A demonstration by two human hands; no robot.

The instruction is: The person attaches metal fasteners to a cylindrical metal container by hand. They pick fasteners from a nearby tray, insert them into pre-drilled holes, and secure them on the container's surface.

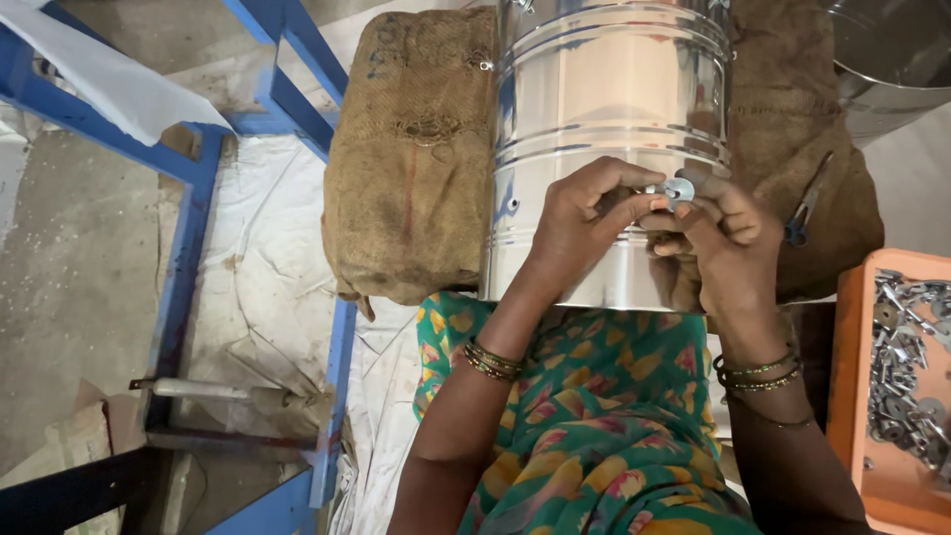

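A shiny steel drum [604,109] lies on its side on a burlap-covered block [411,159], just beyond my lap. Both my hands meet at its lower side. My left hand [584,213] pinches a small round metal washer [680,187] with thumb and fingertips against the drum wall. My right hand [728,243] grips the same small fitting from the right, fingers curled around it. What lies under the washer is hidden by my fingers. Bangles sit on both wrists.
An orange tray [850,416] of several small metal parts stands at the right. Pliers with blue handles [802,213] lie on the burlap right of the drum. A blue metal frame [188,248] and white sheeting fill the left. Another steel vessel [892,59] shows at top right.
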